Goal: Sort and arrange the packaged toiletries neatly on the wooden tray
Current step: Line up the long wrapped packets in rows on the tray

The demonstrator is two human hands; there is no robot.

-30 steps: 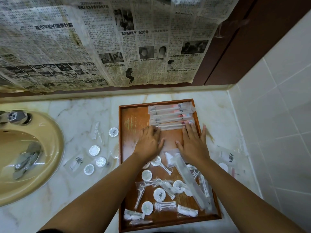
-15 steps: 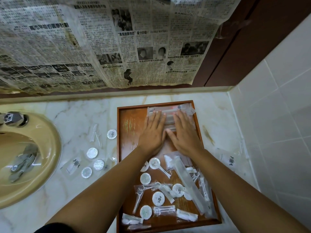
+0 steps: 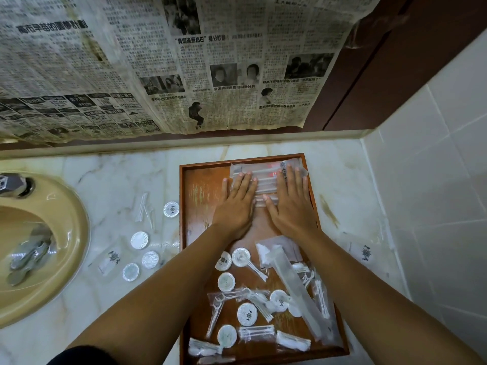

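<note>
A wooden tray (image 3: 200,185) lies on the marble counter. At its far end sits a row of long clear toothbrush packets (image 3: 266,175). My left hand (image 3: 235,204) and my right hand (image 3: 293,204) lie flat on these packets with straight fingers, side by side. The near half of the tray holds a loose pile: round white wrapped discs (image 3: 247,314), floss-pick packets (image 3: 224,301), cotton-swab packets (image 3: 257,333) and one long clear packet (image 3: 295,285) lying diagonally.
Left of the tray, several round discs (image 3: 139,239), a flat sachet (image 3: 112,259) and a clear packet (image 3: 143,209) lie on the counter. A beige sink (image 3: 76,233) is at the left. Another sachet (image 3: 365,252) lies right of the tray by the tiled wall. Newspaper hangs above.
Both hands slid away from me along the tray onto the toothbrush packets, pushing the row closer to the tray's far edge.
</note>
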